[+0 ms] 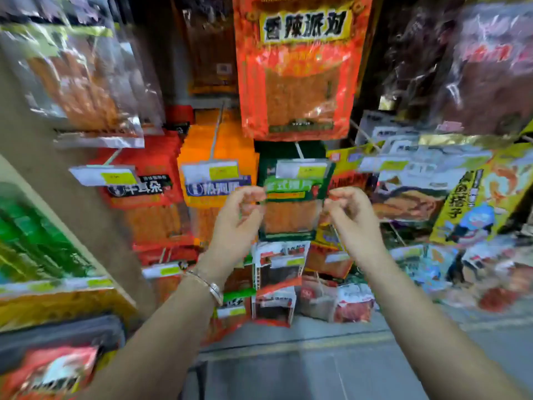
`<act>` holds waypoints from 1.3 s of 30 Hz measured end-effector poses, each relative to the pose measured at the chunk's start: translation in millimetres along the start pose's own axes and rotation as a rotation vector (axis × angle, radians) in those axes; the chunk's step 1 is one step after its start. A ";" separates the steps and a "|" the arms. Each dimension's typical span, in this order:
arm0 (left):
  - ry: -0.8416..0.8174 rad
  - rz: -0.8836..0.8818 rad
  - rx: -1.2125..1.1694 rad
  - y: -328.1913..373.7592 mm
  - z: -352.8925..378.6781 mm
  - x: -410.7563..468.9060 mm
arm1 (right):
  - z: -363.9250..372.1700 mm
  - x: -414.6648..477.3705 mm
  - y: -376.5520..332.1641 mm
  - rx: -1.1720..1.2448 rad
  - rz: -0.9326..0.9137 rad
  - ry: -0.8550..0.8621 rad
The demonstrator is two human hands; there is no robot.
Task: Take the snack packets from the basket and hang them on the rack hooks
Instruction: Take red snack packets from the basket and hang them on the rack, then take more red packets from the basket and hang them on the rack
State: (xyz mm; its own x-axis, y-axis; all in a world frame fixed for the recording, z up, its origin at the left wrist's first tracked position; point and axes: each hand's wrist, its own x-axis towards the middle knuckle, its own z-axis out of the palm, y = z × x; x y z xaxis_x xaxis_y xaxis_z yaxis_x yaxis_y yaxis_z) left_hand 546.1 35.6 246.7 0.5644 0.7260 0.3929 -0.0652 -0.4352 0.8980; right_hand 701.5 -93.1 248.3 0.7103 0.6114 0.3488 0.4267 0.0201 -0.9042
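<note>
A green-framed snack packet [291, 215] with orange strips inside hangs in front of the rack at mid-height. My left hand [242, 215] pinches its left edge and my right hand [349, 212] pinches its right edge, both near the top. A rack hook [299, 150] with a price tag [302, 168] sticks out just above the packet's top; whether the packet is on it is blurred. At the lower left the dark basket [57, 333] holds a red packet [52, 370].
Orange packets [216, 174] and red packets [138, 183] hang on hooks to the left. A large red packet [297, 67] hangs above. Yellow and mixed packets [461, 192] crowd the right. More small packets [274, 298] hang below. Grey floor [317, 356] lies underneath.
</note>
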 end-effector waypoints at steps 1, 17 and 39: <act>-0.022 -0.083 0.014 -24.1 0.0 -22.9 | 2.3 -22.5 20.8 0.001 0.070 -0.045; -0.338 -1.282 0.242 -128.3 -33.4 -454.3 | -8.2 -381.7 173.4 -0.374 1.235 -0.843; 0.436 -1.366 0.033 -105.0 -286.7 -553.4 | 299.0 -446.2 33.0 -0.190 0.613 -1.125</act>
State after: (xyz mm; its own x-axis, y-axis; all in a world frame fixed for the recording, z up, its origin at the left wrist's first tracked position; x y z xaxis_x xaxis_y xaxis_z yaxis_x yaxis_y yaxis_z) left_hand 4.7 -167.8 -8.3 -0.1257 0.6776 -0.7246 0.3349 0.7165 0.6120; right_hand 231.3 -128.7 -10.9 -0.0009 0.8083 -0.5887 0.3396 -0.5535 -0.7605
